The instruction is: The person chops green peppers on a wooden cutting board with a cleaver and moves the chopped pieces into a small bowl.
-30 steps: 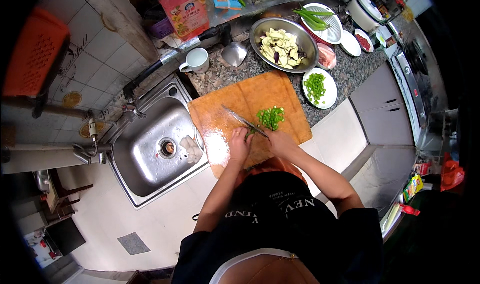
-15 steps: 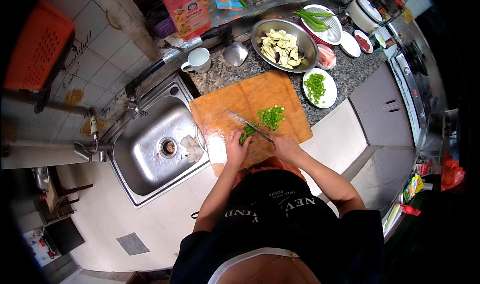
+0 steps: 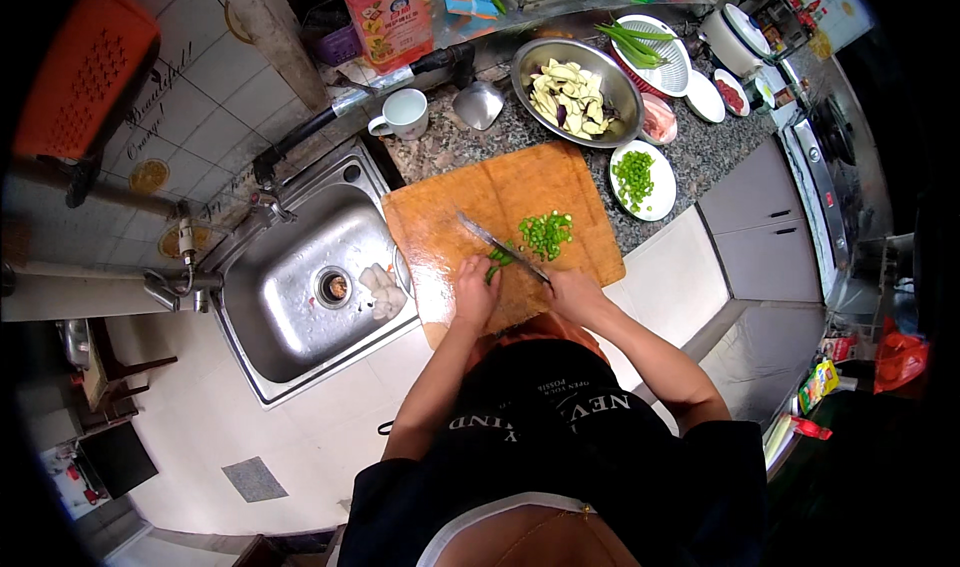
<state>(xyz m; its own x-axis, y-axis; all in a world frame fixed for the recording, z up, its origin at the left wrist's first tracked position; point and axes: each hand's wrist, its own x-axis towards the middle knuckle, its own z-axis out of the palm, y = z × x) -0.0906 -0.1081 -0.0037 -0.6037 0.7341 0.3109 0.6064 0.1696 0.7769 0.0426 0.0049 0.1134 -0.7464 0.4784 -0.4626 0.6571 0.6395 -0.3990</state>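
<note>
A wooden cutting board point(image 3: 430, 222) lies in front of me, its left end over the sink's edge. My left hand point(image 3: 474, 293) has its fingers curled on a short bunch of green peppers point(image 3: 494, 268), pressed to the board. The handle of a kitchen knife point(image 3: 488, 236) is in my right hand point(image 3: 577, 296). Its blade points up and left, alongside the peppers and close to my left fingertips. Just beyond the blade, to its right, sits a pile of chopped green pepper point(image 3: 546, 233). My right hand hides most of the knife's handle.
Left of the board is a steel sink point(image 3: 280, 322) with pale pieces point(image 3: 382, 292) inside. Behind stand a white mug point(image 3: 405, 114), a steel bowl point(image 3: 522, 79) of cut eggplant, and a white plate point(image 3: 660, 199) with chopped green pieces. Farther right is a dish of meat point(image 3: 658, 119).
My left fingers have curled in tighter over the peppers, and less of the bunch shows. The knife stays close by, almost unmoved. The whole view has shifted slightly.
</note>
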